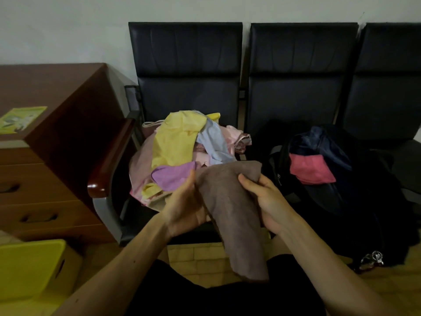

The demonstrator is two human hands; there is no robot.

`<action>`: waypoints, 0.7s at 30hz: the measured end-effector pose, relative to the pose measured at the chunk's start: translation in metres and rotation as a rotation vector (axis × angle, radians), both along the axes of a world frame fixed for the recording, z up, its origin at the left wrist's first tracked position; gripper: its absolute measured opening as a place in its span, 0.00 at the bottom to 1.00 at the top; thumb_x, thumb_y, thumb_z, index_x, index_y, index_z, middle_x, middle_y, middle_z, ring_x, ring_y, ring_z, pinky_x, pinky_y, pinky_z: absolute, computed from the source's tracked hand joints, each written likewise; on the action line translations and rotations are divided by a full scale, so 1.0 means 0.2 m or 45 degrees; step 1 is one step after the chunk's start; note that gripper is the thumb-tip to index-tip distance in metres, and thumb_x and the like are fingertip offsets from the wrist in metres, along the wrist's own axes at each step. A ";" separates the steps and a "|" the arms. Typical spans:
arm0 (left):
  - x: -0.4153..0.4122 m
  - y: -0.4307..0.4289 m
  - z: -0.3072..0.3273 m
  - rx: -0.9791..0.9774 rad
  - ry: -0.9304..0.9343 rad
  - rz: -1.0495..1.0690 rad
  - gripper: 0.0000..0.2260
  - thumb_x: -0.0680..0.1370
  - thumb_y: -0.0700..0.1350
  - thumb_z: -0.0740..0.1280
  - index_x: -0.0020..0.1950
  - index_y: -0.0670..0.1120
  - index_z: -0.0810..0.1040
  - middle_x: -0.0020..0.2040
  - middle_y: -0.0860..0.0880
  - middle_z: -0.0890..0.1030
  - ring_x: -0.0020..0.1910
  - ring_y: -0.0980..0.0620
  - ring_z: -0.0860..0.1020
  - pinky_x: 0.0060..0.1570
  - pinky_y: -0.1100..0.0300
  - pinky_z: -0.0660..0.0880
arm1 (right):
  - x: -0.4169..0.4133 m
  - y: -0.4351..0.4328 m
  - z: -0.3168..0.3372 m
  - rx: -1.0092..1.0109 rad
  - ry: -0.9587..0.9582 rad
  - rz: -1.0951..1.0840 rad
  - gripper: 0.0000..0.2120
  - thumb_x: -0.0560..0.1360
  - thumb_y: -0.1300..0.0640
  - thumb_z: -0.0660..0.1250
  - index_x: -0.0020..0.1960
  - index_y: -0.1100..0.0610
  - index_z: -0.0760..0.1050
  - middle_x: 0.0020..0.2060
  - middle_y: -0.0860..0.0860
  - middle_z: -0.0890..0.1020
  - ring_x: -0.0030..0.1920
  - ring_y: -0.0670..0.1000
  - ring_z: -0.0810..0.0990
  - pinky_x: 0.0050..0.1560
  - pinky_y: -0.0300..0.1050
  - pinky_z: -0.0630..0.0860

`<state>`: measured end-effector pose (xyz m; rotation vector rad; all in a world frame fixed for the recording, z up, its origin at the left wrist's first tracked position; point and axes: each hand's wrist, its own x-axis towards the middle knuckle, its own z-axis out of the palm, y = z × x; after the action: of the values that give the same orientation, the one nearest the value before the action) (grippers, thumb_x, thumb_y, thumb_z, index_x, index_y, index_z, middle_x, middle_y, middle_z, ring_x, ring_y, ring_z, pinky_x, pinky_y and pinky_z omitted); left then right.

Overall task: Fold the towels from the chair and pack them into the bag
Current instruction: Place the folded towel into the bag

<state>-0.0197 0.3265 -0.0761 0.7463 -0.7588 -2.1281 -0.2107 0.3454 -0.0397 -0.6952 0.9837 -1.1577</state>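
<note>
A brown towel (230, 201) hangs in front of me, doubled lengthwise, its lower end dangling over my lap. My left hand (184, 206) grips its left edge near the top, and my right hand (266, 199) grips its right side with the thumb on the front. Behind them a heap of towels (175, 151) in yellow, light blue, pink and purple lies on the left black chair (186, 65). An open dark backpack (323, 169) sits on the middle chair, with a folded red towel (309, 168) inside.
A brown wooden desk with drawers (50, 142) stands at the left, a green leaflet (21, 119) on its top. A yellow box (32, 267) sits on the floor at lower left. The chair's wooden armrest (109, 160) lies between desk and towel heap. Keys (371, 258) hang from the backpack.
</note>
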 end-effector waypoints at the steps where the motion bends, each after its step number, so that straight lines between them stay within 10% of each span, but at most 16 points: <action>1: -0.01 0.00 0.00 -0.014 -0.111 0.030 0.29 0.70 0.59 0.74 0.66 0.45 0.80 0.66 0.40 0.79 0.63 0.42 0.79 0.62 0.45 0.74 | -0.01 -0.01 0.00 0.007 0.025 -0.015 0.12 0.75 0.59 0.70 0.58 0.58 0.81 0.52 0.54 0.86 0.52 0.51 0.85 0.42 0.39 0.81; 5: -0.01 -0.01 0.04 -0.085 -0.374 0.120 0.15 0.75 0.42 0.70 0.61 0.39 0.81 0.59 0.40 0.83 0.57 0.44 0.83 0.54 0.54 0.81 | -0.06 -0.04 -0.02 0.070 0.107 0.003 0.12 0.74 0.59 0.71 0.58 0.56 0.81 0.50 0.53 0.86 0.50 0.49 0.85 0.43 0.40 0.81; 21: 0.03 -0.13 -0.07 0.063 -0.784 -0.074 0.16 0.76 0.43 0.72 0.63 0.43 0.79 0.56 0.46 0.85 0.56 0.45 0.83 0.59 0.46 0.79 | -0.22 -0.10 -0.20 0.277 0.465 0.337 0.21 0.71 0.62 0.75 0.63 0.56 0.78 0.52 0.52 0.86 0.54 0.53 0.84 0.56 0.51 0.80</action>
<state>-0.0139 0.3011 -0.0895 1.4538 -1.0504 -1.9778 -0.2544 0.3263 -0.0804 -0.8490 1.2596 -0.6923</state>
